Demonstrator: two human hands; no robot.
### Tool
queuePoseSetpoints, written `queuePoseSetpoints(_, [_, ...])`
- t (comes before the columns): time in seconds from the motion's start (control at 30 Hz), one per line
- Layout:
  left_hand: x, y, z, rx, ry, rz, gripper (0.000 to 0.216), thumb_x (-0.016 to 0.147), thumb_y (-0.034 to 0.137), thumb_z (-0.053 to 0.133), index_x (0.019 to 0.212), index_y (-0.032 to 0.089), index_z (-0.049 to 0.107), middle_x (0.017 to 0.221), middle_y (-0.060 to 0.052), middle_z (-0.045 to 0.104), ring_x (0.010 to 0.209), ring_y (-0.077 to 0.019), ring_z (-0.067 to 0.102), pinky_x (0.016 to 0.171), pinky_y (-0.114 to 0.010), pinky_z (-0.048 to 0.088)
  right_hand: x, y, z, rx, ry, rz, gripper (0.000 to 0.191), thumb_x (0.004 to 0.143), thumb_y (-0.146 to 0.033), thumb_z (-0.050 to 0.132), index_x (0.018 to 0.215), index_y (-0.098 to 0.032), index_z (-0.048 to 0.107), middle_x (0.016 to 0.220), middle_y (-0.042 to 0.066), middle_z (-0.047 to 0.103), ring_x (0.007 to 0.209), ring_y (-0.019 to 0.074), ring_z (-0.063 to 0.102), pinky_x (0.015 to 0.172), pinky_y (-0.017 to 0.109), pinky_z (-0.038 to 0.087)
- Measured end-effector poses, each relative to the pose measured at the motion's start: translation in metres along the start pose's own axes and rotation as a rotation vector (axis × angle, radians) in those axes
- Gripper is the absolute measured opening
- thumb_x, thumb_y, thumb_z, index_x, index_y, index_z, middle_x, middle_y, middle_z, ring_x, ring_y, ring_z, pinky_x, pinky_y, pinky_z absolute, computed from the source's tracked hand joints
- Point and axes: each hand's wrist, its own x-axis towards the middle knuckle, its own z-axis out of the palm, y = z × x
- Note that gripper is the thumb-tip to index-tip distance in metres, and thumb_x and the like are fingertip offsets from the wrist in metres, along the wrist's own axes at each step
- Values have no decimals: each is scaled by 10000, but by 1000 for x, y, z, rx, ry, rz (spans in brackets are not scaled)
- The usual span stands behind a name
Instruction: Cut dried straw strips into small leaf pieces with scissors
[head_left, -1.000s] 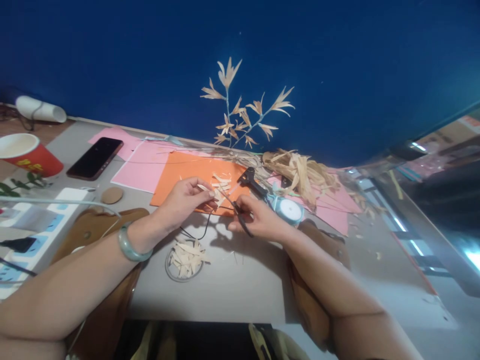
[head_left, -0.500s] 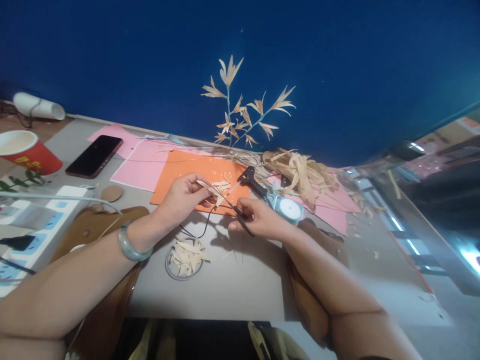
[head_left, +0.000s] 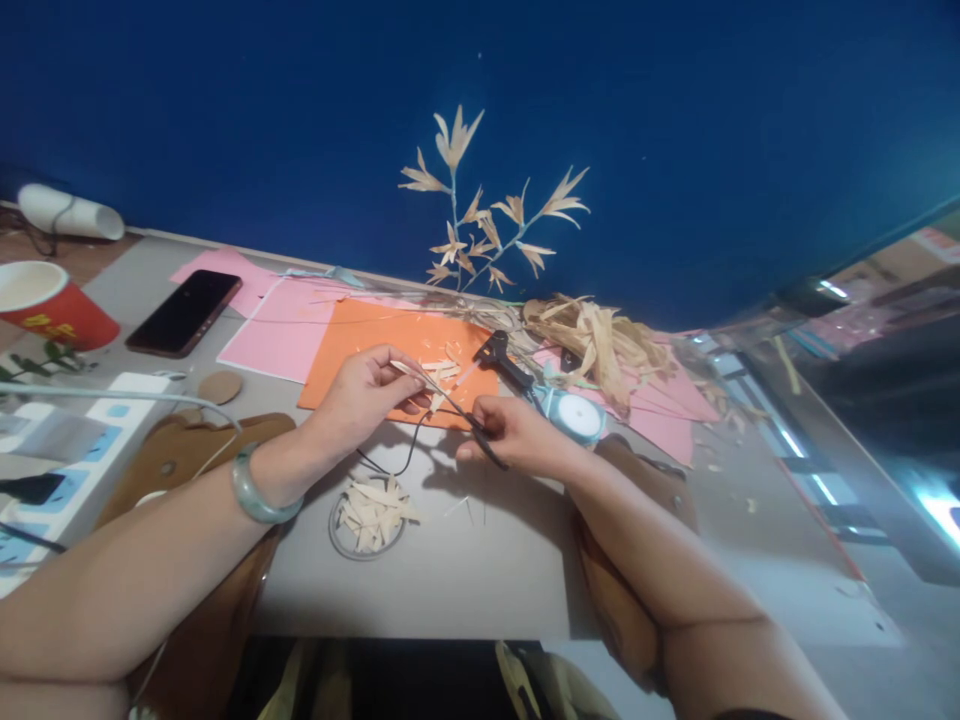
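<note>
My left hand (head_left: 367,392) pinches a thin pale straw strip (head_left: 411,371) over the orange paper sheet (head_left: 382,345). My right hand (head_left: 517,436) is closed round the black handles of small scissors (head_left: 471,424), whose blades reach up to the strip. A round dish of cut straw pieces (head_left: 367,512) lies on the grey table just below my left wrist, which wears a green bangle (head_left: 251,490). More cut pieces (head_left: 442,368) lie on the orange sheet.
A black glue gun (head_left: 501,357), a pale blue ribbon spool (head_left: 576,416) and a heap of dried husks (head_left: 600,340) lie beyond my right hand. A straw-leaf branch (head_left: 480,220) stands against the blue wall. Pink sheets (head_left: 281,335), a phone (head_left: 174,313) and a red cup (head_left: 46,305) are at left.
My left hand has lifted the strip slightly and the scissor blades have closed in on it. Both arms otherwise stay in place.
</note>
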Motion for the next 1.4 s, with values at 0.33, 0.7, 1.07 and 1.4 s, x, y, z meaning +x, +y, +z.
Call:
queuePoseSetpoints(0.33, [-1, 1, 1, -7, 2, -15, 256, 707, 313, 740, 798, 136, 580, 737, -65, 728, 661, -161, 696, 610, -260, 557, -1, -6, 2, 102, 13, 39, 511, 602, -490, 794, 617, -199, 373, 481, -89, 441, 455, 59, 384, 452, 197, 267])
queuePoseSetpoints(0.7, [-2, 6, 2, -77, 29, -92, 271, 658, 285, 777, 784, 141, 585, 660, -48, 717, 612, -154, 687, 619, -269, 563, 1, -1, 5, 176, 160, 5, 507, 591, -505, 802, 613, -207, 392, 462, -48, 550, 439, 99, 494, 445, 219, 355])
queuePoseSetpoints(1.07, [-4, -1, 7, -55, -162, -203, 265, 634, 248, 792, 685, 142, 554, 640, -40, 701, 607, -126, 671, 595, -227, 525, 5, 2, 27, 383, 414, -169, 468, 558, -444, 843, 776, -195, 511, 772, 29, 678, 684, 167, 647, 638, 297, 522])
queuePoseSetpoints(1.4, [-5, -3, 7, 54, -293, -306, 225, 701, 324, 724, 719, 139, 599, 696, -69, 710, 587, -125, 646, 569, -247, 515, 6, 2, 34, 381, 460, -169, 431, 608, -440, 809, 785, -206, 493, 744, 18, 664, 655, 155, 628, 639, 297, 522])
